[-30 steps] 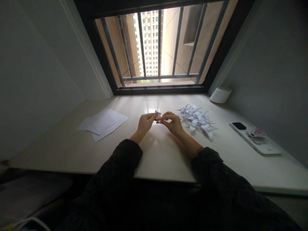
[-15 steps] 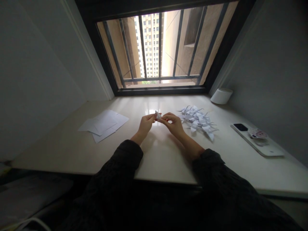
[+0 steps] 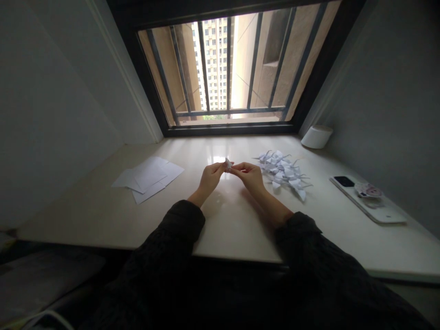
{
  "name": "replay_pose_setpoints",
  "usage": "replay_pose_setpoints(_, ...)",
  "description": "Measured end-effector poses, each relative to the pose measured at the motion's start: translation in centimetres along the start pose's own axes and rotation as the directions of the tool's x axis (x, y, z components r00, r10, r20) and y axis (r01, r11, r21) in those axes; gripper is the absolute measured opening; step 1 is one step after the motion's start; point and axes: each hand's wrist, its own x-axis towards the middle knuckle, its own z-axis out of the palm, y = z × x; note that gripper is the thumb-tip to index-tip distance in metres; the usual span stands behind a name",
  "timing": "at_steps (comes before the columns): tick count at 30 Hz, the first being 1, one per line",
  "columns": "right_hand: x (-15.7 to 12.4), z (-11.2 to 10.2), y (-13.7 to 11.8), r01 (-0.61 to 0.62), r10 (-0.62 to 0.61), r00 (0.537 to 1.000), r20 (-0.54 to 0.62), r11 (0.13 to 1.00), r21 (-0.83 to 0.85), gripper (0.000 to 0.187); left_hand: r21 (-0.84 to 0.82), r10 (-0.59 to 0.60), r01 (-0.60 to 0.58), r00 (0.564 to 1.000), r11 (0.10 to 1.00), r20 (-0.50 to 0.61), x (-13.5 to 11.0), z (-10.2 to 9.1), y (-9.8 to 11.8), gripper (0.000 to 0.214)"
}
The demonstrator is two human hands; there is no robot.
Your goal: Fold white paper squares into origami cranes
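Sheets: loose white paper sheets [image 3: 147, 183] are laid flat, overlapping, on the left of the tabletop [image 3: 233, 229]; no folds can be made out on them.
Left hand: the left hand [image 3: 210, 178] is raised off the tabletop; its grip is closed, with a small folded paper piece [image 3: 228, 163] pinched at the fingertips.
Held piece: the piece is held up between both hands, near the middle of the tabletop; its exact shape is too small to be told.
Right hand: the right hand [image 3: 250, 178] is angled in from the right; its grip is closed on the same piece.
Folded pile: white origami cranes [image 3: 283, 172] are heaped just beside the right hand.
Progress: many cranes are judged finished, being piled with wings and tails formed; the flat sheets are judged still unfolded.
Far right: a white cylindrical container [image 3: 316, 137] is set by the wall; a white phone [image 3: 367, 204] lies nearer, camera side up.
Writing: a cartoon-face sticker [image 3: 367, 190] is seen on the phone; no brand or text can be read.
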Motion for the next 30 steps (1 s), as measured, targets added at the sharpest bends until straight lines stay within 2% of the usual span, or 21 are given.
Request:
replay_pose_setpoints(4,0.0,0.1,-0.2,0.033,-0.033,0.999,-0.001,0.999,-0.014,0.033,0.032,0.019,-0.017,0.999,0.999,-0.036,0.0,0.0,-0.5,0.036)
replay_pose_setpoints(9,-0.3,0.1,-1.2,0.162,-0.161,0.987,0.016,0.987,-0.017,0.03,0.06,0.012,-0.004,0.991,0.998,-0.135,0.1,0.1,-0.7,0.037)
replay_pose_setpoints(13,-0.6,0.1,-1.6,0.214,-0.213,0.976,0.041,0.977,-0.026,0.028,0.014,-0.02,0.023,0.982,1.0,-0.185,0.2,0.2,-0.5,0.034)
replay_pose_setpoints(17,-0.4,0.1,-1.1,0.173,-0.173,0.985,0.015,0.985,-0.011,0.023,-0.021,-0.042,0.039,0.987,0.999,-0.157,0.0,0.3,-0.2,0.032)
replay_pose_setpoints(22,0.0,0.1,-0.3,0.12,-0.12,0.993,-0.008,0.993,0.014,0.027,0.003,-0.039,0.039,0.99,0.999,-0.137,-0.1,0.2,0.1,0.034)
replay_pose_setpoints(26,-0.3,0.0,-0.8,0.217,-0.218,0.976,-0.011,0.974,-0.057,0.022,-0.077,-0.127,0.115,0.976,0.99,-0.178,0.0,0.2,0.1,0.036)
replay_pose_setpoints(30,-0.7,-0.3,-1.2,0.331,-0.345,0.938,-0.03,0.919,-0.216,0.021,-0.208,-0.252,0.22,0.957,0.953,-0.142,0.0,0.2,0.0,0.042)
